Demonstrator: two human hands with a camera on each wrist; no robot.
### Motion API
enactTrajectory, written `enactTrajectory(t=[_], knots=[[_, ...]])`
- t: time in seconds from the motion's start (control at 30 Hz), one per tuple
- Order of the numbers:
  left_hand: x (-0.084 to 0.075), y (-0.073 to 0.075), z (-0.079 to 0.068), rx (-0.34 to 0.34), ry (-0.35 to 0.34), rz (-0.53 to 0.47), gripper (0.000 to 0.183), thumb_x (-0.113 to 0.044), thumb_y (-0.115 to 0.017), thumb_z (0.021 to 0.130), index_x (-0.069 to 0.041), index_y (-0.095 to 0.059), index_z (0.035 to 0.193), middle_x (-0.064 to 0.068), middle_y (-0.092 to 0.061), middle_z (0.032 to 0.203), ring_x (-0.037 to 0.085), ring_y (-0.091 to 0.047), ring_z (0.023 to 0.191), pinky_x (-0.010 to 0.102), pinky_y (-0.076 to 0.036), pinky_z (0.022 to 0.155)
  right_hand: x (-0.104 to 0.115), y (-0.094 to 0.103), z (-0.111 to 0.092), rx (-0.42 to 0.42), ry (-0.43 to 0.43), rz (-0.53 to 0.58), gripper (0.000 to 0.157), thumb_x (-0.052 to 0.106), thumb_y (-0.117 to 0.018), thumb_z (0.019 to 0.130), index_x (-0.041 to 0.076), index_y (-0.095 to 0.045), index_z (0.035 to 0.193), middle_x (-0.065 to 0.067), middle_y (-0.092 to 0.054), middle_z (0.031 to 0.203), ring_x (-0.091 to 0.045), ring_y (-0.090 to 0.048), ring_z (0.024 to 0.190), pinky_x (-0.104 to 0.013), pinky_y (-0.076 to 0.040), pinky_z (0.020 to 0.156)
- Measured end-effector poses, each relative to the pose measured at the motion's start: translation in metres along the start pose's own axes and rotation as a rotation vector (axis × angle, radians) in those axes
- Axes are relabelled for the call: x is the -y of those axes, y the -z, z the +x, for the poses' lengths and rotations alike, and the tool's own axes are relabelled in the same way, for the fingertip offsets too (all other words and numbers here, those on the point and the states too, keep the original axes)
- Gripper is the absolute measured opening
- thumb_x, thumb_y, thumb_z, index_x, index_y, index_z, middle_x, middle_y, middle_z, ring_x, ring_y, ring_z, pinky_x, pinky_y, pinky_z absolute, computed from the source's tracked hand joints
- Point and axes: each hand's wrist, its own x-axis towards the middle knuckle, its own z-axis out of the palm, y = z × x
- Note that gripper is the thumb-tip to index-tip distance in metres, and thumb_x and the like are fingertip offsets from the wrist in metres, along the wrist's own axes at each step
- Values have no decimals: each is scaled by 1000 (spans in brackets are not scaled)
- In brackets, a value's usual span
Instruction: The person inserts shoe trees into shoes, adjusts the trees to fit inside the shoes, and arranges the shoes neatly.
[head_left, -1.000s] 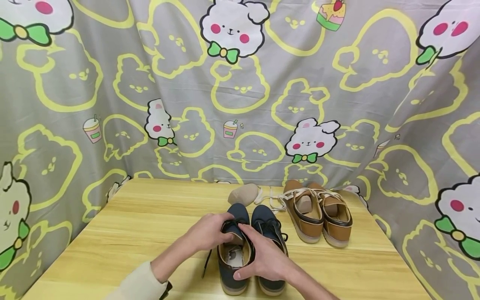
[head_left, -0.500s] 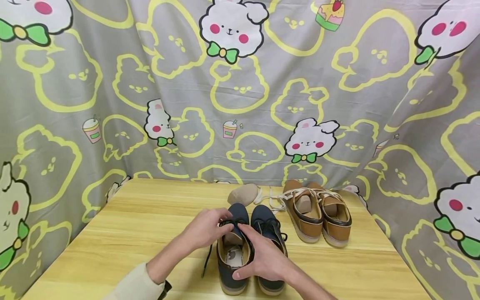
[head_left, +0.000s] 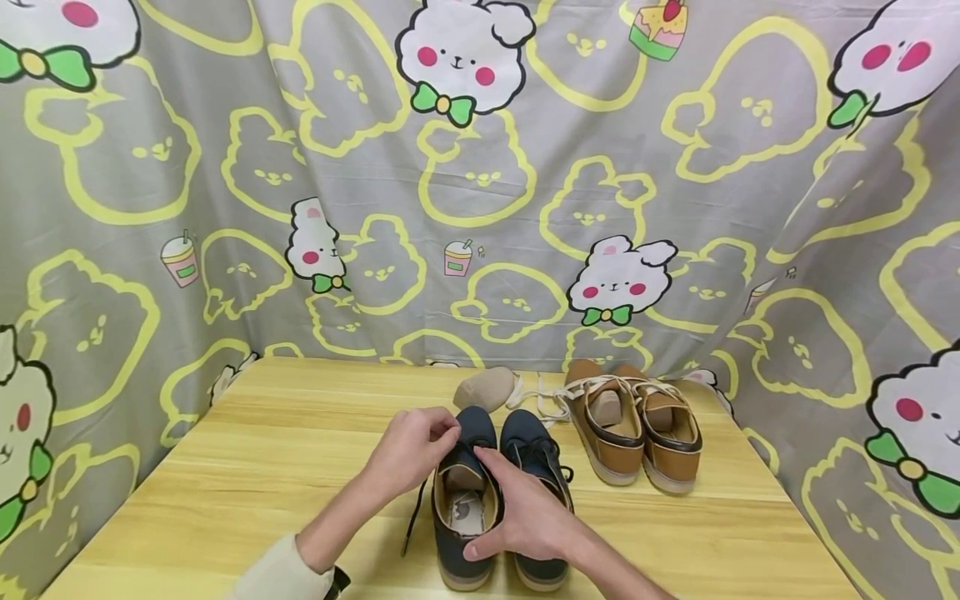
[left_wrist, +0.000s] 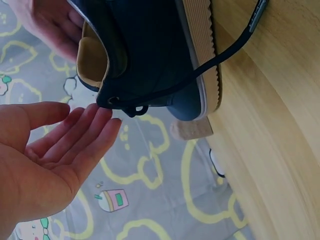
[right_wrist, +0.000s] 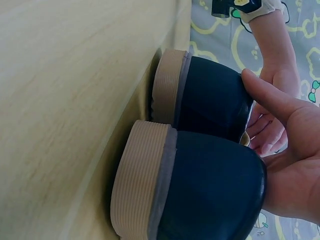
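Two navy lace-up shoes stand side by side on the table. In the head view, my right hand (head_left: 528, 517) holds the left navy shoe (head_left: 461, 554), its thumb on the heel and its fingers along the inner side. The right navy shoe (head_left: 543, 571) stands close beside it, partly covered by that hand. My left hand (head_left: 408, 450) is at the lacing on the outer side. In the left wrist view its fingers (left_wrist: 92, 130) extend towards the eyelet edge, thumb apart. A black shoelace (left_wrist: 200, 70) hangs loose down the shoe's side.
Brown shoes (head_left: 615, 450) with white laces stand at the back right of the wooden table (head_left: 300, 400). Behind the navy shoes lies a beige shoe insert (head_left: 483, 389) beside loose white laces (head_left: 543, 400). A patterned grey curtain (head_left: 480, 183) surrounds the table's back and sides.
My left hand's thumb has drawn back from the shoe opening, and its fingers have shifted slightly up and away from the lacing. The right hand keeps its hold on the shoe.
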Motion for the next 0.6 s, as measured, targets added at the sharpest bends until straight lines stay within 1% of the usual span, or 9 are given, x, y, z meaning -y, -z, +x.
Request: enactTrajectory(t=[0.23,0.4,0.5,0.6], knots=[[2,-2,0,-6,4,-22,8,-13,-69,95,-10,-76,91,-5,-74,81,8,-67,73,23,-53,67,1,0,1,1,2,-8,116,44,-94,68,15,-30,160,-7,-33,164,-35,-40,146,-61,-39,111],[1,-2,0,-14,16,-34,8,-12,-69,94,-9,-76,91,-4,-74,80,8,-67,72,23,-53,66,1,0,0,6,-1,7,116,43,-94,69,16,-29,161,-8,-32,165,-36,-39,147,-61,-39,111],[2,-1,3,-34,23,-38,8,-13,-70,94,-11,-76,90,-4,-74,80,8,-67,71,25,-54,66,1,0,-1,6,-2,16,116,42,-94,69,16,-29,161,-8,-32,165,-36,-39,147,-61,-39,110],[3,-1,9,-55,33,-37,7,-14,-70,94,-14,-76,90,-4,-75,80,8,-69,73,27,-56,68,0,0,-1,3,0,24,115,42,-94,69,16,-29,161,-8,-32,165,-37,-39,147,-61,-39,110]])
